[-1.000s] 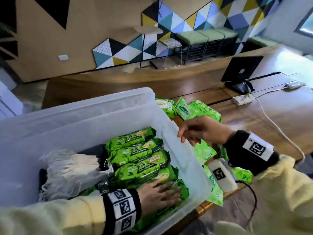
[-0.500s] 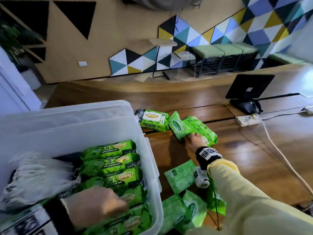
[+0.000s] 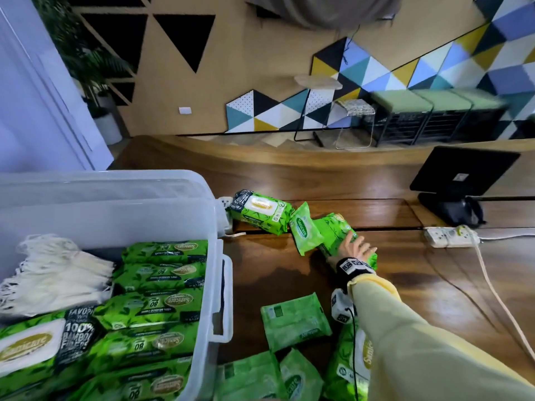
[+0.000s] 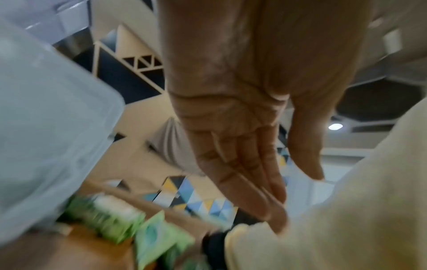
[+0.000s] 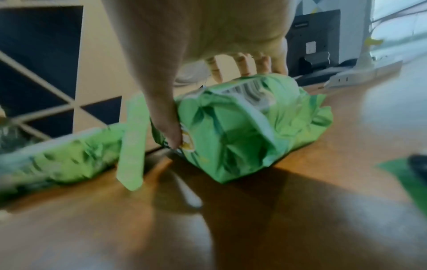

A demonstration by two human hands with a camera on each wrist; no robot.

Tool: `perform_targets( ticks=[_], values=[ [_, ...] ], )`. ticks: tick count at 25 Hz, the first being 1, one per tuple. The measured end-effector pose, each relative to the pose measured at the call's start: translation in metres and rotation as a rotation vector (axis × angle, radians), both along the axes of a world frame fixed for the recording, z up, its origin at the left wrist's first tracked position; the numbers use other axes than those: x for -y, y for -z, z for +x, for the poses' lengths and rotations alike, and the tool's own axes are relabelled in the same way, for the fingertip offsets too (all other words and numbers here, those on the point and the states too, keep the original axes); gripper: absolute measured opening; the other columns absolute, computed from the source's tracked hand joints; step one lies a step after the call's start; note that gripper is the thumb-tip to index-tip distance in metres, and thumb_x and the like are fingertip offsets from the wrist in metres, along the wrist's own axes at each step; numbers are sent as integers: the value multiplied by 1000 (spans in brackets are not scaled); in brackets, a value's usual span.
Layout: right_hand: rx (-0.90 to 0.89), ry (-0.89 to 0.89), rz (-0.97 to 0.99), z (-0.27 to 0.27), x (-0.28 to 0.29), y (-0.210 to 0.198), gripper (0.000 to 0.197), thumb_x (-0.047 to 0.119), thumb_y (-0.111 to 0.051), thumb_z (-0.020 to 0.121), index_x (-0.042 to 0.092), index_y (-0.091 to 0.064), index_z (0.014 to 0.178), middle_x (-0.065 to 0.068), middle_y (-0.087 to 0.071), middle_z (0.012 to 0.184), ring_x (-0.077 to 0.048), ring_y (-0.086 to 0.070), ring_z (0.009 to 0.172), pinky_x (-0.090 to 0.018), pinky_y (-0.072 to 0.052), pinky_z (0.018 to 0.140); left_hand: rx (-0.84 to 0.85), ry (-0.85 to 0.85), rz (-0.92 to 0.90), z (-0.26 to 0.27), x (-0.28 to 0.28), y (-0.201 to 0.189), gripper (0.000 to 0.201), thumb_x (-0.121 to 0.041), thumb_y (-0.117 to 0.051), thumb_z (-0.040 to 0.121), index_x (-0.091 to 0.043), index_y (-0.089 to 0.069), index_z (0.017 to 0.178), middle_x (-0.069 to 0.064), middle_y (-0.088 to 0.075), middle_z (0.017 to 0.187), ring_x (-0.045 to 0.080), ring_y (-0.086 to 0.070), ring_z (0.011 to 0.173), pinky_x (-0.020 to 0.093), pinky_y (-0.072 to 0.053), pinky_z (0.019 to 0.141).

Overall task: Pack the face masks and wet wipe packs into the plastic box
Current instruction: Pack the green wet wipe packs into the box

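A clear plastic box (image 3: 215,256) at the left holds white face masks (image 3: 55,273) and rows of green wet wipe packs (image 3: 162,305). Beyond it on the wooden table, my right hand (image 3: 354,246) reaches onto a green wet wipe pack (image 3: 335,230). In the right wrist view the right hand (image 5: 208,106) grips this pack (image 5: 242,131), thumb on its near side and fingers over its far edge. My left hand (image 4: 277,182) is out of the head view. It hangs open beside the box wall (image 4: 46,127), fingers straight, holding nothing.
Loose packs lie on the table: a large pack (image 3: 257,211), a small pack (image 3: 304,233), a flat pack (image 3: 293,322) and more near the front edge (image 3: 249,377). A monitor (image 3: 463,175), a power strip (image 3: 450,237) and its cable (image 3: 498,299) are at the right.
My right hand has gone from the box rim forward to the far pack and taken hold of it. My left hand has lifted off the packs in the box and left the head view.
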State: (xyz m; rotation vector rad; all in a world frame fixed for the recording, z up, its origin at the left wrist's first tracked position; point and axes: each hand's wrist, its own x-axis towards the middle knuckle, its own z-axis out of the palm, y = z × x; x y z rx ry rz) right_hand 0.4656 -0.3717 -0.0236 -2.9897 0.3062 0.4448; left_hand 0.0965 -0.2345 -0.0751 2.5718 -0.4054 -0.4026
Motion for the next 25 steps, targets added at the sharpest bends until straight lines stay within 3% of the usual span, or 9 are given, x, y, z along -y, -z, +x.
perform_targets(
  ticks=[4, 8, 10, 12, 15, 17, 21, 23, 25],
  values=[
    [-32, 181, 399, -5, 6, -17, 108, 47, -76, 70, 10, -10, 146, -25, -23, 146, -42, -27, 134, -49, -28, 110, -101, -323, -412, 117, -23, -125, 53, -57, -44, 87, -33, -41, 135, -15, -44, 137, 1, -42, 123, 17, -34, 99],
    [-212, 395, 1149, -50, 13, -45, 91, 56, -62, 75, 5, -30, 143, -18, -52, 123, -28, -53, 109, -32, -45, 80, -288, -560, -678, 146, 4, -103, 80, -70, -38, 80, -16, -37, 139, -1, -41, 143, 12, -43, 126, 24, -40, 95],
    [-338, 477, 1448, -99, 18, -62, 53, 47, -47, 89, 4, -62, 116, -14, -70, 89, -23, -66, 77, -26, -53, 62, -355, -774, -910, 156, 2, -90, 63, -54, -39, 91, -12, -39, 138, 7, -44, 143, 18, -46, 125, 28, -46, 91],
    [-460, 469, 1645, -146, 23, -76, 41, 40, -49, 87, 10, -76, 80, -10, -73, 71, -18, -69, 59, -23, -53, 48, -494, -848, -1130, 157, -5, -88, 77, -66, -52, 79, -14, -45, 136, 11, -51, 138, 23, -51, 123, 41, -44, 102],
    [-454, 344, 1730, -185, 28, -69, 27, 33, -53, 85, 16, -74, 83, -1, -74, 72, -8, -70, 63, -16, -51, 49, -700, -947, -1478, 161, 2, -93, 102, -62, -84, 40, -6, -61, 123, 21, -61, 123, 33, -62, 110, 48, -50, 93],
    [-462, 391, 1663, -194, 32, -54, 27, 25, -38, 95, 15, -63, 97, 4, -75, 75, -2, -69, 68, -15, -52, 58, -682, -897, -1634, 152, 3, -98, 64, -42, -82, 61, -2, -68, 109, 19, -71, 99, 28, -71, 86, 38, -59, 69],
    [-365, 204, 1256, -215, 41, -23, 55, 55, -58, 82, 7, -68, 107, -14, -70, 105, -17, -64, 96, -32, -49, 88, -522, -1012, -1445, 131, 0, -88, 22, -28, -51, 92, -11, -63, 100, 1, -74, 78, 10, -70, 62, 26, -54, 57],
    [-246, 51, 1128, -226, 52, -17, 33, 30, -59, 90, -1, -68, 97, -19, -70, 97, -4, -60, 85, -23, -45, 82, -445, -1044, -1334, 120, -4, -86, 14, -25, -58, 89, -16, -65, 97, -4, -74, 84, 6, -70, 65, 21, -53, 55],
    [-157, 11, 1096, -238, 69, -20, 11, 10, -56, 91, 9, -67, 92, -2, -73, 81, -1, -63, 78, -22, -48, 81, -404, -1039, -1291, 108, -7, -87, 25, -32, -69, 80, -19, -64, 100, -9, -72, 91, 4, -68, 75, 19, -53, 64]
  ],
)
